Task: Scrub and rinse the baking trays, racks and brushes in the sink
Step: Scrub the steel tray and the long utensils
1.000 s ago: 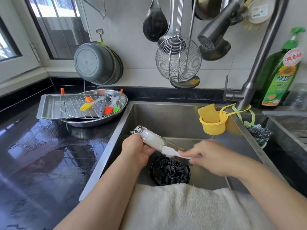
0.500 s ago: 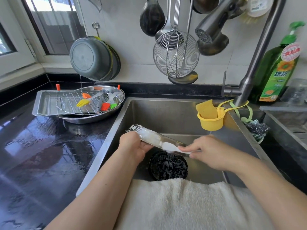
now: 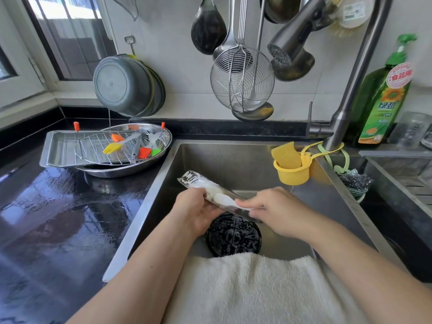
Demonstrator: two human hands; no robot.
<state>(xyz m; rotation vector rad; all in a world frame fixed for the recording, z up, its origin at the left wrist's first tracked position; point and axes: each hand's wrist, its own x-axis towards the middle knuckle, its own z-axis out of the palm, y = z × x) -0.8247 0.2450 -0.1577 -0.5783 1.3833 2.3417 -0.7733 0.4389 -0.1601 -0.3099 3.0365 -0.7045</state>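
both hands have hardly moved. left hand (image 3: pixel 195 212) and right hand (image 3: pixel 274 210) each grip one end of a clear plastic packet (image 3: pixel 211 194) with white stuff inside, tilted over the sink (image 3: pixel 233 160).

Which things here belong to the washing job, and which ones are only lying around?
Belongs to the job:
- baking tray
- wire rack
- silicone brushes
- sink
- clear packet held by left hand and right hand

Just lying about:
- hanging strainer
- grey basins
- glass jar
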